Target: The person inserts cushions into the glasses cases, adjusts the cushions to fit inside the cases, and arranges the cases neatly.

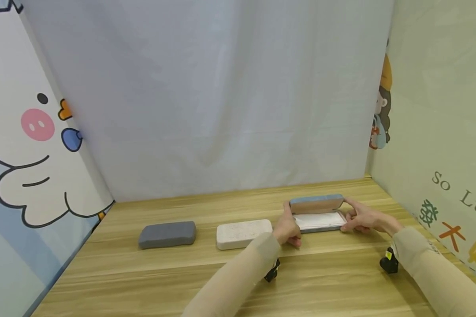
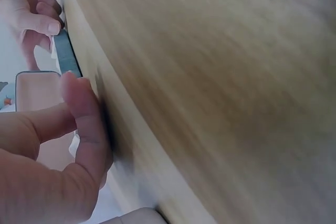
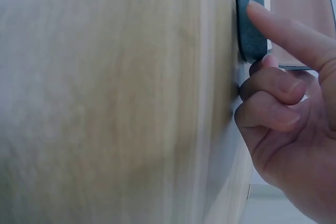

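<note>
A blue glasses case (image 1: 316,205) lies opened on the table, its lid raised at the back and its tan lining showing. White cloth (image 1: 317,221) fills the base. My left hand (image 1: 287,229) holds the case's left end, with a finger up at the lid's corner. At the other end, my right hand (image 1: 364,218) has its index finger against the lid and its thumb at the front corner of the base. In the right wrist view, the other fingers (image 3: 270,111) curl beside the blue-green base (image 3: 251,30). The left hand partly hides the case in the left wrist view.
Left of the opened case lie a cream case (image 1: 242,233) and a grey case (image 1: 167,234), both closed. The wooden table (image 1: 150,281) meets a white curtain (image 1: 222,110) at the back. A printed wall (image 1: 440,132) stands close on the right.
</note>
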`<state>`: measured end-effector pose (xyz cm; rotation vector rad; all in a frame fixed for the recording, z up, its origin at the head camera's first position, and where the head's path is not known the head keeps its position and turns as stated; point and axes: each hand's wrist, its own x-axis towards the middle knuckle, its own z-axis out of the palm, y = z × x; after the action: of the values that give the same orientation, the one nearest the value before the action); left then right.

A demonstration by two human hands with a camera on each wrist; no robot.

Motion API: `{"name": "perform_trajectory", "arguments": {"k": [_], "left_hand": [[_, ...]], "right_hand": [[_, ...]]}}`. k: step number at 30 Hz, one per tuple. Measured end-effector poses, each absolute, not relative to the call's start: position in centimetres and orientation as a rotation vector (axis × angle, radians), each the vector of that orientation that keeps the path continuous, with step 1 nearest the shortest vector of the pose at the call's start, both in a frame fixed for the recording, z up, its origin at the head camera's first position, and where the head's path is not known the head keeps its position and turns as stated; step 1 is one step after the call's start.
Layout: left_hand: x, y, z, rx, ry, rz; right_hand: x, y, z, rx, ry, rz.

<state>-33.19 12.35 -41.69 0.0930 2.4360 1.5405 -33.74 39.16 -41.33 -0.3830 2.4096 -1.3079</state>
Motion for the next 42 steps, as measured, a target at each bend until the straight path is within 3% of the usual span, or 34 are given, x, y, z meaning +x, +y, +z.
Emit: {"name": "perform_trajectory", "arguments": {"k": [14, 42], "left_hand": [[-33.0, 13.0, -42.3, 0.103, 2.591, 1.449], [-33.4, 12.8, -42.9, 0.145, 2.346, 1.733]], "right_hand": [[-33.7, 38.3, -42.0, -0.351, 2.534, -1.264], [-33.4, 38.5, -42.2, -0.337, 2.463, -1.381]]}}
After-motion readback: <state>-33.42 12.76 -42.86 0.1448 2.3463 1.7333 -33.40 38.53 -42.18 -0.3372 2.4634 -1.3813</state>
